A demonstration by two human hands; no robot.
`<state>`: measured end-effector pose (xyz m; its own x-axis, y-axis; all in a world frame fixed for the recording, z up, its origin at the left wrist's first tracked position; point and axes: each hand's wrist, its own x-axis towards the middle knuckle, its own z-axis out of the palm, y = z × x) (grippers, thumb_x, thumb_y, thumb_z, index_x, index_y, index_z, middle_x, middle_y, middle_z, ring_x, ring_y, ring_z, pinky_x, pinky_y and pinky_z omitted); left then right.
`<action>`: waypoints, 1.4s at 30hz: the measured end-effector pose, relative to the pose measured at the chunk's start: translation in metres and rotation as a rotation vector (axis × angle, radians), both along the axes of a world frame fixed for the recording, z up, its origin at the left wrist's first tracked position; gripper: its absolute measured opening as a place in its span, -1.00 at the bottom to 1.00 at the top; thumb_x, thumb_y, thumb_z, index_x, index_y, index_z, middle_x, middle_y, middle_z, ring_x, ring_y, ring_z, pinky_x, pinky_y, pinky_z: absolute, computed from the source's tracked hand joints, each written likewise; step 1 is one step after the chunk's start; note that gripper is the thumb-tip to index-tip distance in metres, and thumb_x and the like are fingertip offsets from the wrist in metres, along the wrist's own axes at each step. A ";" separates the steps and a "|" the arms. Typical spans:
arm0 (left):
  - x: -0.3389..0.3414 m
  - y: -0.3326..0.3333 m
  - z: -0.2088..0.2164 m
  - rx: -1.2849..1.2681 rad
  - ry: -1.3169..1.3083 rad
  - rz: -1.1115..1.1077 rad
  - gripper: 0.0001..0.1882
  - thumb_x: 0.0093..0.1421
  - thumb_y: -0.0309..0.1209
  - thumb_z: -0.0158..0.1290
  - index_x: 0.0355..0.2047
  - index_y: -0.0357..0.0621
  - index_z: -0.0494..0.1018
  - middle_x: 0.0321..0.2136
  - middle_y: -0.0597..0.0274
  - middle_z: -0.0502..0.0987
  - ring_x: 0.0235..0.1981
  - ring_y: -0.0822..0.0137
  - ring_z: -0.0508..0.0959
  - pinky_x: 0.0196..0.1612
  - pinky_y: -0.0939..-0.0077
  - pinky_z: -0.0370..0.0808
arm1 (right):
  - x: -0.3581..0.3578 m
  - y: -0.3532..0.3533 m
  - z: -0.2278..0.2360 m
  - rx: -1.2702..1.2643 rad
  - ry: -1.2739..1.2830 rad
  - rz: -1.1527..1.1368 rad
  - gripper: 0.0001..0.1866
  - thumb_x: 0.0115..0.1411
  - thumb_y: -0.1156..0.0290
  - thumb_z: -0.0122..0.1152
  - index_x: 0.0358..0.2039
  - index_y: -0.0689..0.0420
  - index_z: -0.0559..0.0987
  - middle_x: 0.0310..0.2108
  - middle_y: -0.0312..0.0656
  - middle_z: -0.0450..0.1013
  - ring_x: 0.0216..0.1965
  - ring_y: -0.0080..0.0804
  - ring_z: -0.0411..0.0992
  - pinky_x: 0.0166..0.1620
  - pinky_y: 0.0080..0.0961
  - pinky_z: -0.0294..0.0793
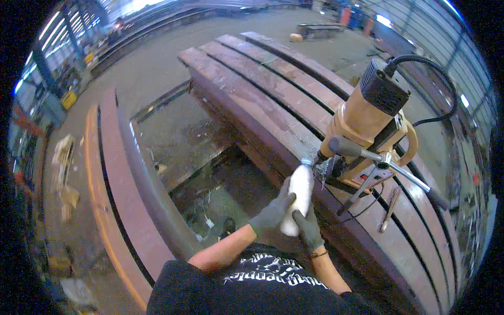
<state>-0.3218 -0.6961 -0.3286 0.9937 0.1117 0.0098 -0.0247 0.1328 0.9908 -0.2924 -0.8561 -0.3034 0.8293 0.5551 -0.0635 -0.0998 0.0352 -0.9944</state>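
Head view, taking the tan drill as landmark: it stands upright on a row of reddish-brown steel beams, and a white bottle is just to its left, tilted so that its bluish top reaches the drill's dark lower end. Whether the two touch, I cannot tell. The gloved left hand has its fingers closed around the bottle's side farther from the drill; the gloved right hand has its fingers wrapped about the lower part.

As for progress, the drill is in place and the bottle already brought up to it. Shavings beside the drill suggest that some cutting is done; how much is left cannot be judged, nor whether anything has left the bottle.

The bottle is the only container near the drill. Its white wall hides the contents and their level. A slim tan tool lies on the beams, nearer the wearer than the drill's handles.
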 end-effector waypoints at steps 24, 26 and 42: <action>0.127 -0.355 0.271 0.815 -1.269 -0.957 -0.65 0.15 0.00 0.28 -0.46 -0.01 0.61 -0.54 0.11 0.56 -0.47 0.05 0.58 -0.37 0.19 0.48 | -0.069 -0.296 -0.034 0.119 0.620 -0.565 -0.17 0.05 0.13 0.59 0.24 0.26 0.44 0.04 -0.14 0.55 -0.03 -0.32 0.54 0.03 -0.34 0.56; 0.135 -0.314 0.277 0.766 -1.340 -0.970 -0.64 0.14 0.02 0.28 -0.52 0.02 0.61 -0.58 0.12 0.54 -0.50 0.06 0.56 -0.41 0.19 0.45 | -0.076 -0.235 -0.018 0.116 0.585 -0.728 -0.17 0.04 0.07 0.59 0.21 0.27 0.47 0.03 -0.12 0.56 -0.04 -0.31 0.55 0.03 -0.37 0.55; 0.149 -0.325 0.257 0.471 -1.596 -0.746 -0.47 0.28 0.05 0.11 -0.68 -0.06 0.56 -0.66 0.08 0.55 -0.55 0.03 0.59 -0.43 0.09 0.49 | -0.056 -0.075 -0.002 0.190 0.572 -1.155 -0.20 0.05 -0.02 0.56 0.18 0.22 0.53 -0.01 -0.23 0.62 -0.20 -0.38 0.60 -0.10 -0.35 0.60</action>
